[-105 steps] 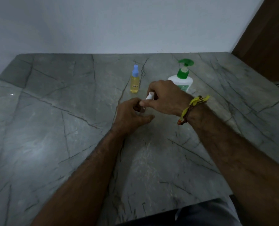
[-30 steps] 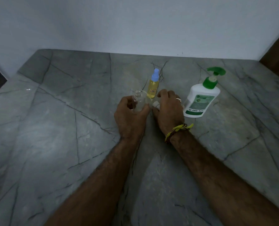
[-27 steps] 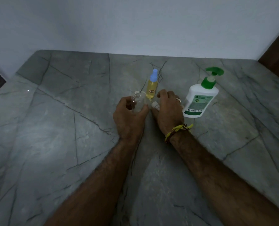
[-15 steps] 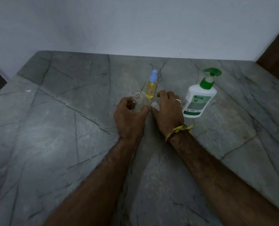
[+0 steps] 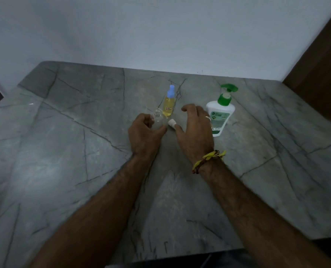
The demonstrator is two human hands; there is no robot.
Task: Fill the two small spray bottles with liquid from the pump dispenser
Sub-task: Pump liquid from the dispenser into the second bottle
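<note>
From my head camera, my left hand (image 5: 144, 137) is curled around the clear empty spray bottle (image 5: 157, 119), thumb on one side and fingers on the other, keeping it upright on the grey stone table (image 5: 64, 151). Its neck is open, with no top on it. The glass is so clear in this dim light that I can make out only the neck and shoulder; the lower body is hidden behind my fingers and palm.

My right hand (image 5: 194, 132) hangs over the table with the fingers spread and loosely bent, gripping nothing. The small white spray cap (image 5: 171, 123) lies on its side just beside my right thumb; I cannot tell whether the thumb touches it. Any tube under the cap is too faint to see.

Behind my left hand stands the second spray bottle (image 5: 169, 105), full of yellow liquid, with a blue top and a small label I cannot read. It is just behind the clear one, partly overlapped by it.

The white pump dispenser (image 5: 219, 115) with its green pump stands upright to the right; my right fingers cover its left lower edge. A yellow thread band (image 5: 209, 159) circles my right wrist. Both forearms are cut off by the bottom edge.
</note>
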